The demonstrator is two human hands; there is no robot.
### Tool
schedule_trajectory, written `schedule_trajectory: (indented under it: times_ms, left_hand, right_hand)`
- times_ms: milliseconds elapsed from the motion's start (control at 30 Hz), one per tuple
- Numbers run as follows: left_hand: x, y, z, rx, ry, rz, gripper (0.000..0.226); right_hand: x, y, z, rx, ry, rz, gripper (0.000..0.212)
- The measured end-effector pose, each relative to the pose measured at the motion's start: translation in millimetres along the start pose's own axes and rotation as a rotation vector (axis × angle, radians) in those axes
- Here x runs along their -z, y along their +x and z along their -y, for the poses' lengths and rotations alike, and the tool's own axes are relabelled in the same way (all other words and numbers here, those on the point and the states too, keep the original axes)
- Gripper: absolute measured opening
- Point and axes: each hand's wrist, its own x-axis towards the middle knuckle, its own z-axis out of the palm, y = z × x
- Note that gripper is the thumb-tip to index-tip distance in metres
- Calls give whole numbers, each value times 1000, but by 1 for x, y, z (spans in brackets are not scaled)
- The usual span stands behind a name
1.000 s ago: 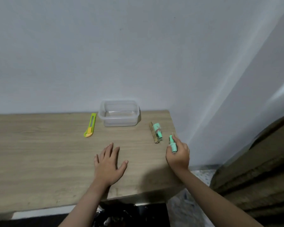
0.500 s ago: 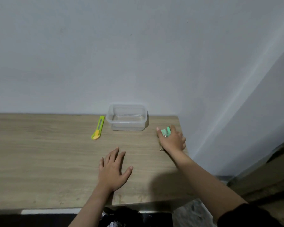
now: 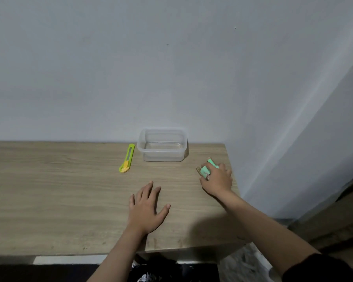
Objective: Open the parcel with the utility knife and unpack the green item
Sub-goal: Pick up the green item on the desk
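One utility knife (image 3: pixel 127 158), one clear tub (image 3: pixel 162 144); right hand (image 3: pixel 217 181) fingers curled around green pieces (image 3: pixel 205 170), count unclear; left hand (image 3: pixel 147 208) flat, empty.

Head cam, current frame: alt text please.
A person's right hand grips green items near a wooden table's right edge; the left hand lies flat. Behind: a yellow-green utility knife and an empty clear container.

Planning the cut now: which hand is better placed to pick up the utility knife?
Left. The left hand lies flat and free nearer the utility knife; the right hand is on the parcel.
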Motion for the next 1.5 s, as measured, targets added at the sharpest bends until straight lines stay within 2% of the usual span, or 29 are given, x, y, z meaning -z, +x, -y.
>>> schedule_trajectory:
  times_ms: [100,200,333,500,600,767,867,967,1133,1233,1333,1433,1500]
  left_hand:
    - [3,3,0,19,-29,27,73]
    - [11,11,1,30,-83,48,76]
    - [16,19,10,3,-90,24,76]
    - [18,38,21,94,-77,-26,78]
    - [15,46,23,90,-2,7,82]
    - [12,50,27,97,13,-3,75]
    - [12,50,29,97,6,-4,73]
    - [11,50,31,101,6,-5,74]
    - [11,51,32,106,9,11,74]
    - [12,51,31,116,4,-4,74]
    - [11,50,31,122,14,0,74]
    - [12,49,30,116,0,-8,74]
    - [14,50,29,117,14,5,74]
  right_hand:
    - [3,-8,-6,54,41,7,40]
    - [6,-16,-11,132,182,-7,44]
    - [20,-19,-6,228,272,-26,46]
    - [42,-10,17,393,374,-44,41]
    - [52,7,37,476,409,5,40]
    - [51,51,74,572,438,58,44]
    - [44,81,102,594,396,131,45]
    - [33,110,127,604,319,287,45]
    - [4,137,148,675,42,493,54]
    - [-5,139,154,733,-36,494,57]
    - [-11,141,154,739,-61,509,51]
    - [-15,141,155,705,-116,566,45]
    - [-16,140,157,668,-62,570,44]
